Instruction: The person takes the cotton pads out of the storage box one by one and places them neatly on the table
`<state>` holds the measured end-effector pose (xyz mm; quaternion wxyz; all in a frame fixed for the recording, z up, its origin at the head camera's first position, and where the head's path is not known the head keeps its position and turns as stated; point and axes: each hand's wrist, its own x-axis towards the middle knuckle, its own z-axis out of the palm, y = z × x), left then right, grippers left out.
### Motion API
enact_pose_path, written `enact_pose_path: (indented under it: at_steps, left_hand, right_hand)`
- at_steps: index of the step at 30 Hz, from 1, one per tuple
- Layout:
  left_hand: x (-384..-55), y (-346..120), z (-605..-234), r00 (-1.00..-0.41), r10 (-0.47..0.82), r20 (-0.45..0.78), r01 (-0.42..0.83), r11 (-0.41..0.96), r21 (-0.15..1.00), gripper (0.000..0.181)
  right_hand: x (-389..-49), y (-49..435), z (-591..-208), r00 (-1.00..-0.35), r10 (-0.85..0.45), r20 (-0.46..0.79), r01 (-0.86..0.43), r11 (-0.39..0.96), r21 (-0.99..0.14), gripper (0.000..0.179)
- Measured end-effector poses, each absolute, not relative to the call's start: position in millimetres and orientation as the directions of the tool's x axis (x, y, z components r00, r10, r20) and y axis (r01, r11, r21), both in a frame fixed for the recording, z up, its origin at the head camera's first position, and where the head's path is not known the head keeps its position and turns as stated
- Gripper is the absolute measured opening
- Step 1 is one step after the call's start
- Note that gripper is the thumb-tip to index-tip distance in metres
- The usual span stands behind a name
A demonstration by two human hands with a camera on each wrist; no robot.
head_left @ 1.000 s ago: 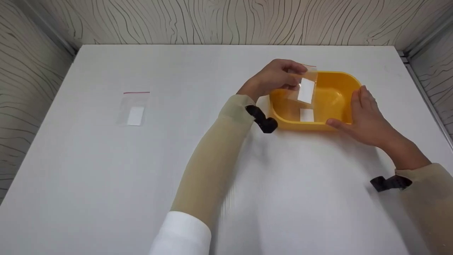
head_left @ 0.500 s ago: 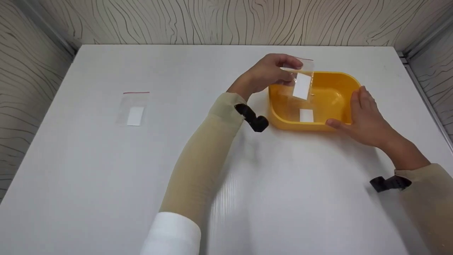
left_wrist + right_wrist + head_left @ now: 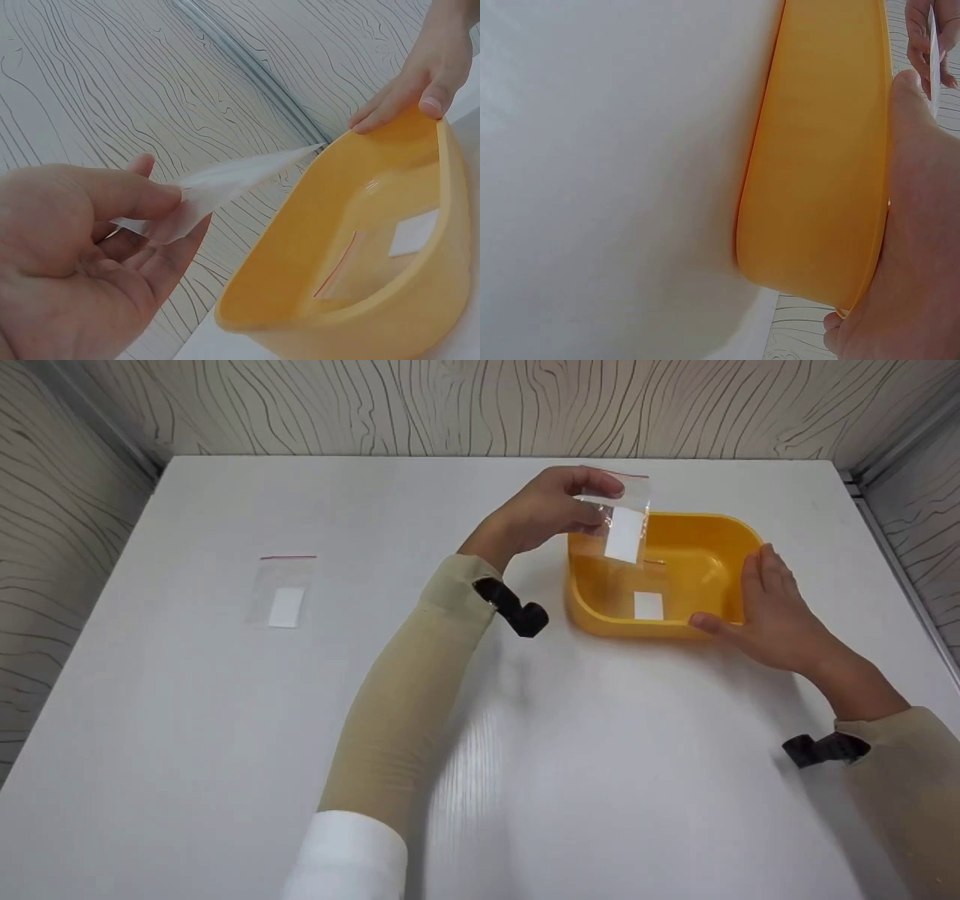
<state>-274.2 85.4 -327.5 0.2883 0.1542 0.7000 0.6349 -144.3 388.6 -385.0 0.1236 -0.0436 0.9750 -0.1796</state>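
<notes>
My left hand [image 3: 544, 508] pinches a clear zip bag [image 3: 624, 536] between thumb and fingers, above the left side of a yellow plastic bin [image 3: 701, 529]. The bag has a red seal line and a white label; the left wrist view catches it nearly edge-on. Inside the bin lies another clear zip bag [image 3: 352, 266] with a white label. My right hand [image 3: 780, 619] rests at the bin's right front corner, fingers straight along the right side and thumb on the front rim. Far to the left, a third zip bag [image 3: 287, 606] lies flat on the white table [image 3: 420, 532].
Wood-grain patterned panels [image 3: 480, 409] stand behind the table and on both sides. A metal rail [image 3: 911, 547] runs along the right edge. Black wrist mounts [image 3: 517, 611] stick out from both sleeves.
My left hand has moved left and slightly up and back with the pinched zip bag, uncovering more of the bin's inside. The right hand and the bin have stayed in place.
</notes>
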Motion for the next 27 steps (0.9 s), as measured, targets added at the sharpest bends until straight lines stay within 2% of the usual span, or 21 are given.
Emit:
enact_pose_path:
  at_steps: [27]
  left_hand:
    - [-273.5, 32.5, -328.4, -0.814, 0.56, -0.156, -0.122, 0.098, 0.988, 0.032]
  right_hand:
    - [-143.8, 389.7, -384.4, -0.967, -0.14, -0.212, -0.054, 0.928, -0.367, 0.12]
